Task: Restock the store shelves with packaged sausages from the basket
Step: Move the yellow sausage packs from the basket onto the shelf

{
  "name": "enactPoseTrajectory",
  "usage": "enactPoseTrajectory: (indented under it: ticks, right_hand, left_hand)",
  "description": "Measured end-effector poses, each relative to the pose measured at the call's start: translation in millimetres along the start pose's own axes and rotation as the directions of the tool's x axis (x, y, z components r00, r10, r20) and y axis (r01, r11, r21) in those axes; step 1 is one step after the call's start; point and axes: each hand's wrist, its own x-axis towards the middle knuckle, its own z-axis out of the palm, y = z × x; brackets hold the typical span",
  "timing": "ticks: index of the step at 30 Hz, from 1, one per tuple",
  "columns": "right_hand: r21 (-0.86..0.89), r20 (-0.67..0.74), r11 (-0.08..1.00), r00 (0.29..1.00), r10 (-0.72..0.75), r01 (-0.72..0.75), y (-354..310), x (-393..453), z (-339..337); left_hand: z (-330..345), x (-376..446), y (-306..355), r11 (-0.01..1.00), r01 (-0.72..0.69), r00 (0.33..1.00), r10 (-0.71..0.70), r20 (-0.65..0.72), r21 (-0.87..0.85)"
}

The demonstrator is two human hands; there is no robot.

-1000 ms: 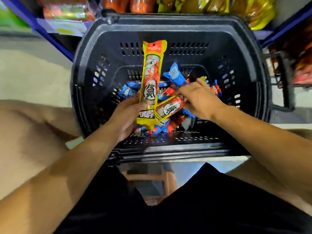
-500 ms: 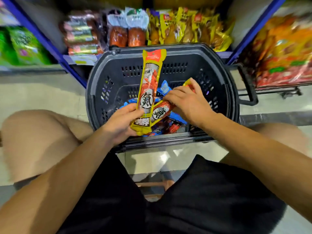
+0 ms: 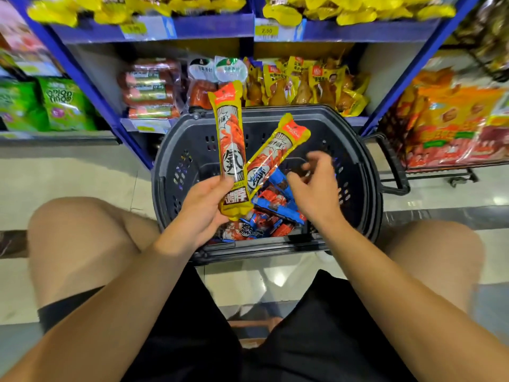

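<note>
Now the left hand grips two yellow sausage packs, the second just passed over by the right hand, which hovers loosely open above the basket still holding blue packs, shelf ahead.

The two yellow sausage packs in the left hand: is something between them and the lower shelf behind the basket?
Nothing visible blocks them. The left hand holds the two yellow sausage packs above the basket, higher than its far rim. Beyond that rim the lower shelf stands open, already stocked with sausage packages. The right hand hovers beside them, holding nothing.
</note>
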Motion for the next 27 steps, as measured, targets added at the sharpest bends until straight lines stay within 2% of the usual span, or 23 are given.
enactPoseTrajectory:
  ticks: [1,2,3,5,7,11,14,17,21,24,27]
  right_hand:
    - [0.137,0.155,0.969,0.97,0.185,-0.207,-2.5,-4.0,7.4]
    - [0.21,0.295,0.911,0.912,0.287,-0.354,-4.2,-6.9,15.4]
    - [0.249,0.379,0.875,0.873,0.307,-0.416,-5.3,-7.8,22.4]
    - [0.367,0.44,0.823,0.861,0.257,-0.434,-10.5,-8.2,35.9]
    - [0.464,0.468,0.737,0.842,0.267,-0.491,-17.5,-10.4,43.9]
    - [0.491,0.521,0.641,0.789,0.327,-0.59,-31.1,-11.4,44.9]
    - [0.515,0.505,0.62,0.794,0.338,-0.592,-38.6,-10.7,43.4]
    - [0.556,0.447,0.621,0.829,0.337,-0.552,-38.5,-10.6,36.8]
    - [0.61,0.317,0.632,0.878,0.359,-0.479,-31.4,-4.7,10.0]
    - [0.621,0.265,0.69,0.928,0.262,-0.372,-33.3,6.0,-21.3]
    - [0.583,0.175,0.772,0.967,0.186,-0.253,-45.1,20.8,-52.2]
  left_hand:
    - [2.2,-1.6,-0.1,1.0,-0.008,1.0,0.008,0.002,-0.022]
    - [4.6,-3.2,-0.3,0.999,-0.013,1.0,0.014,0.009,-0.038]
    - [6.8,-4.5,-0.7,0.999,-0.017,1.0,0.017,0.019,-0.043]
    - [10.4,-6.7,-0.7,0.999,-0.018,0.999,0.018,0.033,-0.028]
    - [12.4,-9.0,1.5,1.0,0.0,1.0,0.0,0.022,-0.009]
    - [17.5,-10.9,11.1,0.998,0.019,0.999,-0.021,0.026,0.064]
    - [20.9,-11.8,14.2,0.996,-0.004,0.999,0.001,0.037,0.092]
    - [21.1,-14.5,18.4,0.998,0.005,0.999,-0.007,0.037,0.056]
    - [9.8,-14.9,33.6,0.985,-0.022,1.0,0.024,-0.007,0.173]
    - [3.3,-11.8,50.9,0.96,-0.049,0.999,0.053,-0.008,0.276]
    - [11.3,-7.1,71.1,0.957,-0.08,0.996,0.086,-0.009,0.277]
